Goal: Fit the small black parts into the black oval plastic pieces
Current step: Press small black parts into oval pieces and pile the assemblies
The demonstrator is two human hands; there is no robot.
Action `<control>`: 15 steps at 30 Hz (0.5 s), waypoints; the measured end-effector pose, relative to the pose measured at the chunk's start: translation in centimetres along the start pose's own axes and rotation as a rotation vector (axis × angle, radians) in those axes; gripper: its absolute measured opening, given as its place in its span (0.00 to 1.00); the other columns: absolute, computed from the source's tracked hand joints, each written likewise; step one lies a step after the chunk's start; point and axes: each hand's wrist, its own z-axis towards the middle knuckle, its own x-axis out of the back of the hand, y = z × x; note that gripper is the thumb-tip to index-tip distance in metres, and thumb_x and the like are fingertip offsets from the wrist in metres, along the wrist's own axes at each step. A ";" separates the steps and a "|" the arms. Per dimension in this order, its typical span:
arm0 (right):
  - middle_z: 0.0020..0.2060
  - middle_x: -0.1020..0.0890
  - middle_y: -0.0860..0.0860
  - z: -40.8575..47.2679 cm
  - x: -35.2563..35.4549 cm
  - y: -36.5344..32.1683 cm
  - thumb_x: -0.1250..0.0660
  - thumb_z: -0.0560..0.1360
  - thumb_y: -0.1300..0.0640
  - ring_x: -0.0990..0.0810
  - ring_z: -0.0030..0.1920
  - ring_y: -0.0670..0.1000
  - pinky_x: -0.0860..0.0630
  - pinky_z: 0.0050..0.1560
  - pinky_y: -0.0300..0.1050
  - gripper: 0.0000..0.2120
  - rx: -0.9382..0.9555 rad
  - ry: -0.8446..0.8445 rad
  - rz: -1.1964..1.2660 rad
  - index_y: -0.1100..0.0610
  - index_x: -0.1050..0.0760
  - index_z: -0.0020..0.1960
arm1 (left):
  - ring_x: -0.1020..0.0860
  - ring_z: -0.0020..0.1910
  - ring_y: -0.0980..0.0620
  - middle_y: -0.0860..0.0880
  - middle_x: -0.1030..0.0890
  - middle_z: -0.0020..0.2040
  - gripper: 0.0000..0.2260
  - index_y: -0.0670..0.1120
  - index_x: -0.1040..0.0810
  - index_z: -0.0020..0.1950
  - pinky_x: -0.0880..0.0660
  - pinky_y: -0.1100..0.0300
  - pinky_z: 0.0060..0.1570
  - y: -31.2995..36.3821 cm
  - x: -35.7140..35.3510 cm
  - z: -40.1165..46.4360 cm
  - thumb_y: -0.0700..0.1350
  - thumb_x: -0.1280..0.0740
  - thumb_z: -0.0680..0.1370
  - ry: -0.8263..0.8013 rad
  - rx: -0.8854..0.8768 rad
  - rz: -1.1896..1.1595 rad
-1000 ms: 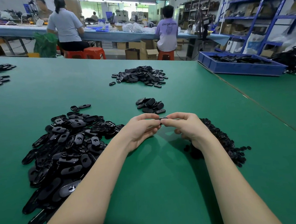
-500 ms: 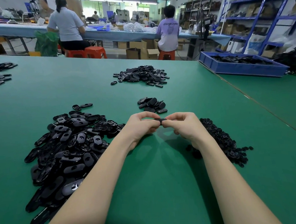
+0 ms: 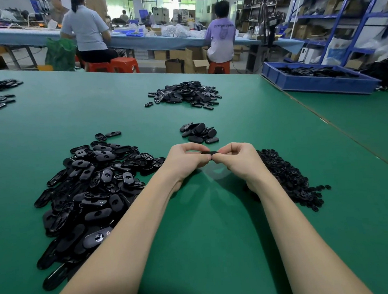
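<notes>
Between your fingertips you hold one black oval plastic piece [image 3: 208, 155] edge-on and level above the green table; little of it shows. To your left lies the big heap of glossy black oval plastic pieces [image 3: 93, 195], jumbled, some face up with a hole showing, some hollow side up. To your right sits the pile of small black ring-like parts [image 3: 292, 181]. Just beyond your hands rests a small cluster of oval pieces [image 3: 199, 132], and farther back a larger mound of them [image 3: 184, 94].

Purple shirt [image 3: 221, 36] perhaps reads "CHINA NAS".
</notes>
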 end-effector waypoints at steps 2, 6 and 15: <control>0.31 0.20 0.46 0.0 -0.1 0.0 0.21 0.70 0.57 0.27 0.29 0.42 0.33 0.29 0.31 0.07 0.005 0.014 0.001 0.56 0.20 0.41 | 0.22 0.32 0.54 0.44 0.17 0.38 0.07 0.40 0.18 0.50 0.24 0.66 0.37 0.0 -0.3 0.0 0.33 0.27 0.74 0.023 -0.002 0.007; 0.31 0.21 0.47 -0.2 -0.3 0.1 0.21 0.69 0.57 0.28 0.29 0.44 0.33 0.33 0.36 0.08 -0.003 0.015 -0.015 0.56 0.20 0.41 | 0.24 0.32 0.53 0.45 0.18 0.36 0.06 0.42 0.18 0.48 0.26 0.63 0.39 -0.2 -0.4 -0.1 0.33 0.27 0.74 0.033 -0.016 0.056; 0.38 0.14 0.49 -0.4 0.1 0.0 0.23 0.71 0.54 0.27 0.25 0.42 0.30 0.36 0.39 0.05 -0.036 0.049 0.097 0.50 0.17 0.46 | 0.18 0.38 0.60 0.56 0.15 0.41 0.08 0.51 0.15 0.48 0.26 0.74 0.41 -0.3 0.8 0.8 0.39 0.27 0.73 0.072 -0.369 0.477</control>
